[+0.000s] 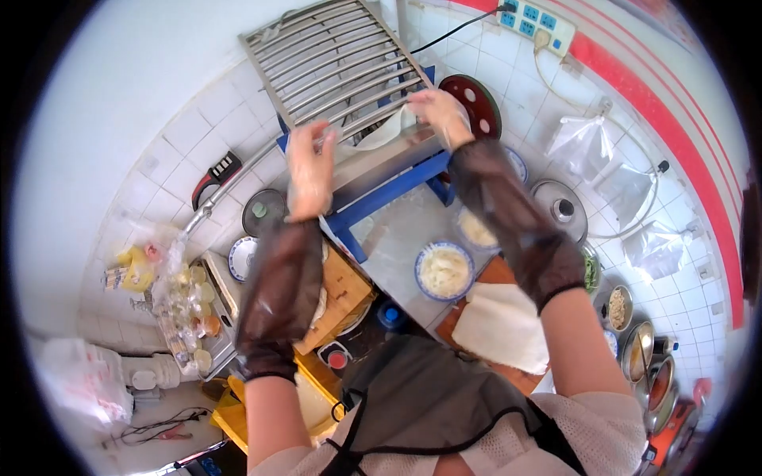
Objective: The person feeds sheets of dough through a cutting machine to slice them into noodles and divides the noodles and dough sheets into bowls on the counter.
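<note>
A slatted metal rack (341,63) leans over a steel-and-blue machine (389,178). A thin white dough sheet (386,135) lies between rack and machine. My right hand (440,117), in a clear plastic glove, is at the sheet's right end with its fingers closed on the edge. At the machine's left end is my left hand (309,170), gloved the same way; its fingers point up and are apart from the thumb. Motion blurs its fingertips, and I cannot tell whether they touch the sheet. Dark sleeve covers wrap both forearms.
Below the machine stand two bowls of white food, one a blue-rimmed bowl (444,271). A flat white sheet (504,327) lies on a wooden board at right. Pot lid (559,208), several food bowls and hanging plastic bags line the right wall. At left are a wooden block (337,297) and a tray (218,309).
</note>
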